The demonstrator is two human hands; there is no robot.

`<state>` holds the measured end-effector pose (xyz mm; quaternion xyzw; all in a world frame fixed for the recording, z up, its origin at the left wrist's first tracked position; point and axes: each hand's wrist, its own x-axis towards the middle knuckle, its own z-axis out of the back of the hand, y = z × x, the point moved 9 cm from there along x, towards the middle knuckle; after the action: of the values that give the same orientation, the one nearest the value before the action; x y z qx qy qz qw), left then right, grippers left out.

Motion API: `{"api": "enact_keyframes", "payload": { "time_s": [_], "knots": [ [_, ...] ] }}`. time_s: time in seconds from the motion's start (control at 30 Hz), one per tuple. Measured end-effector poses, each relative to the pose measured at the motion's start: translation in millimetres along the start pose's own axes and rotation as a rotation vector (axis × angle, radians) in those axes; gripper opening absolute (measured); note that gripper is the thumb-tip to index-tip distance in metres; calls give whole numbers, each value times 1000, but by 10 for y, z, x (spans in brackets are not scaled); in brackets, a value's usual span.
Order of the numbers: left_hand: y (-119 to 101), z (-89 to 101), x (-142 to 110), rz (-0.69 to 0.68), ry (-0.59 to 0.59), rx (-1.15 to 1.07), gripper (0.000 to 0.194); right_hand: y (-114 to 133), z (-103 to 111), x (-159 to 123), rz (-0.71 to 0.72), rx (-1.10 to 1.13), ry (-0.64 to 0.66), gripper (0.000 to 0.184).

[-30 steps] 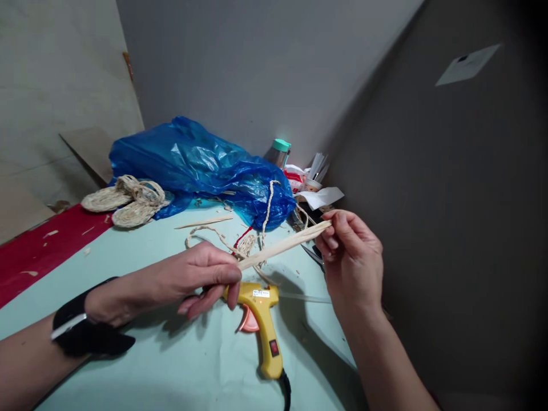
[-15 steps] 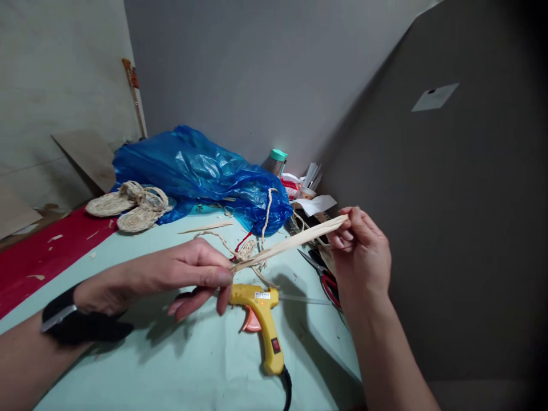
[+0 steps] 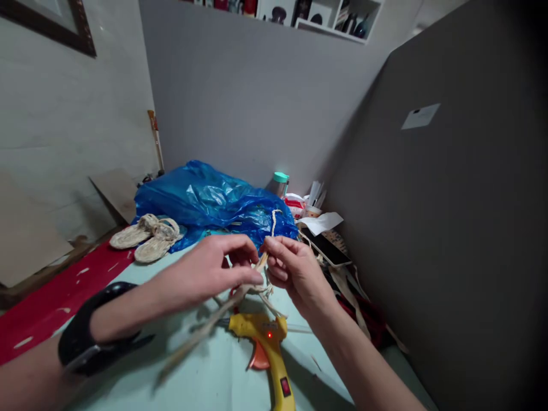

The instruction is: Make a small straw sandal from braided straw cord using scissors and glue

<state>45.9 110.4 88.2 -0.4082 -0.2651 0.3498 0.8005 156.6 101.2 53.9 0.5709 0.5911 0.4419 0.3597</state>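
My left hand point(image 3: 209, 274) and my right hand point(image 3: 291, 268) are close together above the table, both pinching one pale dried leaf strip point(image 3: 201, 334). The strip's long end is blurred and hangs down to the left under my left hand. A black band sits on my left wrist. Just below the hands a yellow glue gun point(image 3: 269, 348) lies on the pale green table cover point(image 3: 205, 382) with a red light showing on its body. A twisted straw cord point(image 3: 272, 222) rises behind my fingers.
A blue plastic bag point(image 3: 205, 200) lies behind the hands, with two woven straw sandals point(image 3: 148, 237) to its left. A green-capped bottle point(image 3: 278, 184), papers and a phone point(image 3: 327, 246) crowd the back right corner. A dark panel point(image 3: 449, 228) walls the right side. Red cloth point(image 3: 47, 302) lies at the left.
My right hand slid along the strip toward my left hand; they were apart at its two ends and now meet. The strip's free end swung down left. The camera tilted up.
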Motion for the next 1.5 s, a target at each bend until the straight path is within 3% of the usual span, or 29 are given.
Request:
{"api": "enact_keyframes", "payload": {
  "time_s": [0.13, 0.33, 0.5, 0.67, 0.83, 0.9, 1.0, 1.13, 1.27, 1.5],
  "knots": [
    [22, -113, 29, -34, -30, 63, 12, 14, 27, -8, 29, 26, -29, 39],
    [134, -285, 91, 48, 125, -314, 18, 53, 74, -8, 117, 15, 29, 26],
    [354, -368, 99, 113, 104, -440, 19, -42, 122, -29, 142, -202, 38, 17],
    [663, -393, -69, 214, 33, -482, 22, -292, 91, -102, 121, -486, -16, 11],
    [846, -330, -228, 310, -13, -572, 22, -278, -74, -206, 79, -518, 97, 14],
    [918, -239, -240, 355, -88, -638, 20, -107, 65, -195, 85, -444, 36, 19],
    [1045, -97, -218, 391, -215, -798, 16, 271, 465, -152, 256, -503, -154, 19],
    [1209, 38, -194, 416, -372, -954, 21, 260, 857, -25, 200, -841, -189, 23],
    [1194, 72, -191, 461, -422, -971, 19, 68, 924, 31, 127, -1015, -107, 16],
    [1071, 21, -136, 497, -237, -941, 19, 15, 856, 39, 81, -1284, -36, 16]
  ]
}}
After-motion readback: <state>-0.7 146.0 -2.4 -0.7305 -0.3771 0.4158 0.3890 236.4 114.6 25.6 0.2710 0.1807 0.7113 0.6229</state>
